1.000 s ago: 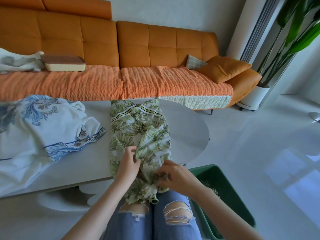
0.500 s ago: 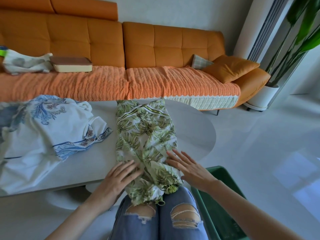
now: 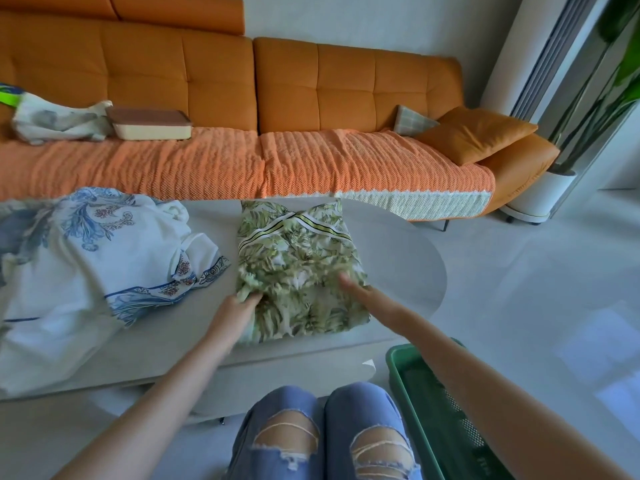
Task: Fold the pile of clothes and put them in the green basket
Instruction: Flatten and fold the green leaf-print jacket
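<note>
Head camera: where was the leaf-print garment (image 3: 301, 271)?

— It lay flat on the bench (image 3: 398, 258), right in front of the person. Its striped band was at the far end, toward the sofa (image 3: 311, 84). The near part was doubled over into a thicker layer, close to the bench's near edge.

And the hands?

— The left hand (image 3: 235, 306) was at the garment's left edge, with its fingertips buried under a bunched fold. I could not tell whether it pinched the cloth or had only slid beneath it. The right hand (image 3: 360, 292) lay on the garment's right side, blurred, with its fingers stretched out straight along the cloth.

What about the pile of clothes (image 3: 97, 258)?

— It sat heaped on the left of the bench, white cloth with a blue pattern. It was just beside the leaf-print garment, and the two did not appear to touch.

Was the green basket (image 3: 415, 372) there?

— It stood on the floor to the person's right, below the bench's near edge and beside the knees in torn jeans (image 3: 322, 431). Only part of it showed.

Anything further off?

— A box (image 3: 149, 124) and some crumpled cloth (image 3: 55, 121) sat on the sofa's left seat, with a cushion (image 3: 474, 133) at its right end. A potted plant (image 3: 609, 84) stood beyond the cushion.
</note>
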Tool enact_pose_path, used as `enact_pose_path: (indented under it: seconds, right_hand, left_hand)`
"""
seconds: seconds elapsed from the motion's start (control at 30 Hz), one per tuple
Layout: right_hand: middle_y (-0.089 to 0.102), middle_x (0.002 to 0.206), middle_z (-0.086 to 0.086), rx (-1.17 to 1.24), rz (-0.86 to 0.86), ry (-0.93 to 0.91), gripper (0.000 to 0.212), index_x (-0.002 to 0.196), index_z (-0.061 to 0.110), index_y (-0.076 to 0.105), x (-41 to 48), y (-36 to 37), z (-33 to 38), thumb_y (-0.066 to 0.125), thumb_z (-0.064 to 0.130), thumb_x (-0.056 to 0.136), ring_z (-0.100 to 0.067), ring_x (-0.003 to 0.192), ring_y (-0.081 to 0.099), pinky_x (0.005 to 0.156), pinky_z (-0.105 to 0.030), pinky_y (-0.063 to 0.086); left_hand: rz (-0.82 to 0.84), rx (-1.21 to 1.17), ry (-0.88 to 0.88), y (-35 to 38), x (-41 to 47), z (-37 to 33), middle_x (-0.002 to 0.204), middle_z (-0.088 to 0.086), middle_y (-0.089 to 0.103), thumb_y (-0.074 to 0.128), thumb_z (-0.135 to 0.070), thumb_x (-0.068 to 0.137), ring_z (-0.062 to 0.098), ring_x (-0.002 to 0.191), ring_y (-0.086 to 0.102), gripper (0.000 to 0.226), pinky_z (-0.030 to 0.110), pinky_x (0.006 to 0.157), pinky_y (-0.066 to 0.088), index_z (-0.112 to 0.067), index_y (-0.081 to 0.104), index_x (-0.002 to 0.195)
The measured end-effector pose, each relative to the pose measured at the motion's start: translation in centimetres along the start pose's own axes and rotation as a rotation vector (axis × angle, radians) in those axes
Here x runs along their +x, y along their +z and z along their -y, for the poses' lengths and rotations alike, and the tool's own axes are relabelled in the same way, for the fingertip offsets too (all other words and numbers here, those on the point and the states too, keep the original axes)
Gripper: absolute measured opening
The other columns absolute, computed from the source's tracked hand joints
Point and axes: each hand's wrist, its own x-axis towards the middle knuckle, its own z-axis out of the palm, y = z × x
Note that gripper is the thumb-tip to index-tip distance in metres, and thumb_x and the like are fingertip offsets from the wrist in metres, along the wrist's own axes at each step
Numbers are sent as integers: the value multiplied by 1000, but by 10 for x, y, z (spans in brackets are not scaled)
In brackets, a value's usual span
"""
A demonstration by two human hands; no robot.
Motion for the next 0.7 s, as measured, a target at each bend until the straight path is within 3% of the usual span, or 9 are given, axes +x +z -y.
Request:
enact_pose_path:
  seconds: [0.07, 0.2, 0.3, 0.33, 0.4, 0.5, 0.57, 0.63, 0.7]
  right_hand:
    - [52, 134, -5, 35, -66, 16, 80, 133, 11, 51, 11, 1, -2, 42, 70, 80, -18, 123, 49, 107, -28, 33]
    - [64, 108, -1, 116, -235, 10, 55, 116, 10, 49, 25, 7, -14, 72, 41, 77, -17, 95, 62, 83, -29, 52]
    - [60, 75, -1, 50, -337, 16, 36, 84, 8, 57, 32, 10, -18, 62, 44, 85, -14, 65, 57, 64, -30, 51]
    - [52, 65, -2, -3, -355, 65, 42, 71, 10, 52, 33, 9, -18, 58, 48, 86, -15, 56, 50, 56, -29, 43]
    - [46, 62, -4, -77, -364, 116, 48, 66, 11, 46, 36, 5, -18, 58, 54, 84, -18, 55, 46, 52, -28, 37]
    - [60, 78, -7, -22, -367, 50, 48, 85, 10, 53, 38, -4, -21, 63, 56, 78, -21, 68, 60, 61, -31, 50]
    - [67, 92, -15, 33, -354, 3, 43, 102, 11, 56, 39, -3, -23, 67, 46, 80, -29, 80, 66, 74, -44, 56]
    - [66, 89, -22, -48, -377, -104, 27, 97, 10, 60, 38, 4, -26, 67, 32, 84, -32, 75, 64, 72, -48, 53]
    - [61, 71, -17, -39, -401, -190, 13, 86, 5, 61, 36, 12, -30, 65, 17, 85, -32, 62, 53, 61, -43, 46]
  left_hand:
    - [45, 43, -66, -4, 18, 6, 95, 11, 63, 58, -48, 85, 26, 87, 60, 41, 33, 81, 47, -9, 58, 97]
    - [104, -39, -121, -7, 25, 9, 117, 6, 59, 62, -56, 79, 26, 106, 57, 64, 34, 91, 45, -9, 51, 122]
    - [94, -98, -49, -5, 23, 10, 115, 1, 60, 59, -50, 84, 23, 104, 58, 47, 34, 93, 44, -19, 54, 119]
    - [82, -71, -26, -6, 22, 11, 114, 1, 62, 60, -54, 81, 22, 103, 59, 50, 34, 93, 46, -20, 55, 117]
    - [28, 56, 27, -10, 24, 10, 115, 2, 60, 67, -60, 71, 20, 100, 59, 67, 35, 89, 49, -16, 49, 119]
    - [-212, 403, 317, -13, 27, 0, 131, 10, 40, 80, -43, 66, 25, 119, 43, 95, 39, 99, 40, -13, 29, 139]
    - [-273, 643, 680, -6, 28, -15, 134, 10, 40, 80, -41, 61, 28, 122, 39, 88, 44, 102, 34, -19, 39, 137]
    - [-116, 720, 898, 13, 28, -34, 130, 1, 50, 71, -45, 69, 24, 119, 45, 67, 41, 102, 32, -25, 50, 130]
    - [51, 706, 912, 39, 25, -50, 129, -8, 53, 61, -47, 81, 14, 119, 47, 53, 33, 106, 27, -27, 51, 129]
